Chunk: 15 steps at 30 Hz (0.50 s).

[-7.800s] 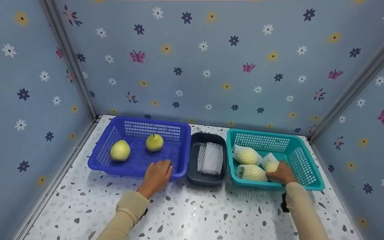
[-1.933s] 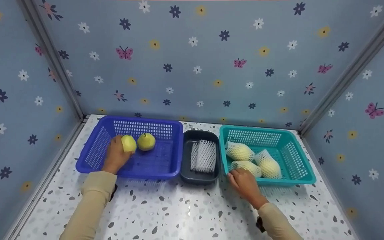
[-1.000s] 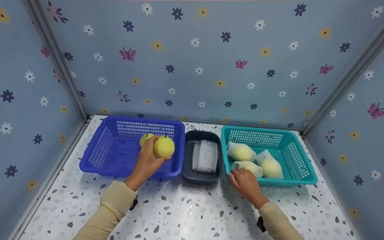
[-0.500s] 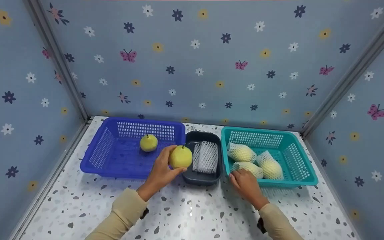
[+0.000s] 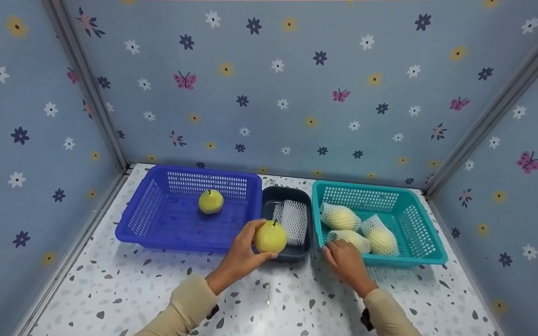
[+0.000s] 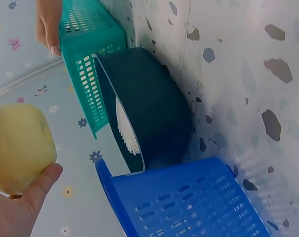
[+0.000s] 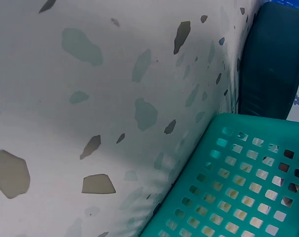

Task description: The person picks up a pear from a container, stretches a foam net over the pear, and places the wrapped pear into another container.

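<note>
My left hand (image 5: 241, 254) grips a yellow-green pear (image 5: 270, 236), thumb below and fingers on its left side. The pear is held up over the near left part of a dark grey tub (image 5: 297, 256); the left wrist view shows the pear (image 6: 21, 148) apart from the tub (image 6: 149, 108). White foam net sleeves (image 5: 294, 221) lie in the tub. My right hand (image 5: 347, 263) rests on the near left rim of a teal basket (image 5: 418, 259), fingers beside a net-wrapped pear (image 5: 350, 239). Two more wrapped pears, one at the back (image 5: 341, 218) and one to the right (image 5: 381, 240), lie inside.
A blue-purple basket (image 5: 175, 245) stands left of the tub, with one bare pear (image 5: 211, 202) in it. All three containers sit side by side on a speckled white table (image 5: 269, 303). Flowered panels (image 5: 269, 93) wall in the back and both sides.
My left hand took a pear from the left part of the blue-purple basket and carried it right, over the tub. My right hand let go of a wrapped pear and moved left to the teal rim.
</note>
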Available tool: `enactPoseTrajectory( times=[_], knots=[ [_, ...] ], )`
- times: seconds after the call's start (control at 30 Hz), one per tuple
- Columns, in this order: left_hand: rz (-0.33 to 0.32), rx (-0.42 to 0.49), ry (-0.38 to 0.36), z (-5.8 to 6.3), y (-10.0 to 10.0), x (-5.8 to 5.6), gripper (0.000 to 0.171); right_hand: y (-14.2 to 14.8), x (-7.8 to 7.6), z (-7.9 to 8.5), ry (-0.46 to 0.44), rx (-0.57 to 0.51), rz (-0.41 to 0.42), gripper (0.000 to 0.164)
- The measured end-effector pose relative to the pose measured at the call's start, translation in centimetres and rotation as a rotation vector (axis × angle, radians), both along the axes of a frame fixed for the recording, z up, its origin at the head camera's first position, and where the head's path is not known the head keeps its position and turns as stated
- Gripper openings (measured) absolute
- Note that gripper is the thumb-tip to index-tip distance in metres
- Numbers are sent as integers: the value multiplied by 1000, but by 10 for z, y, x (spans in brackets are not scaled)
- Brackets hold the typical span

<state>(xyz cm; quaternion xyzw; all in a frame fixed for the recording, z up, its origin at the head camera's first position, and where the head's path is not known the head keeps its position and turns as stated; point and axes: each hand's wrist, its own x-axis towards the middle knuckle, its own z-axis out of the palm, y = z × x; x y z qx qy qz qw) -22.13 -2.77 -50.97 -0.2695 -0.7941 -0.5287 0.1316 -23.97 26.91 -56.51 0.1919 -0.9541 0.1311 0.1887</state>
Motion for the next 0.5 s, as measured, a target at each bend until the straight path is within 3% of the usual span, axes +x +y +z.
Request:
enactPoseTrajectory(
  times=[0.3, 0.5],
  knots=[
    [-13, 19, 7, 1, 3, 7, 75, -1, 0, 4, -34, -43, -29, 26],
    [-3, 2, 1, 1, 4, 10, 76, -5, 2, 12, 35, -93, 23, 23]
  ],
)
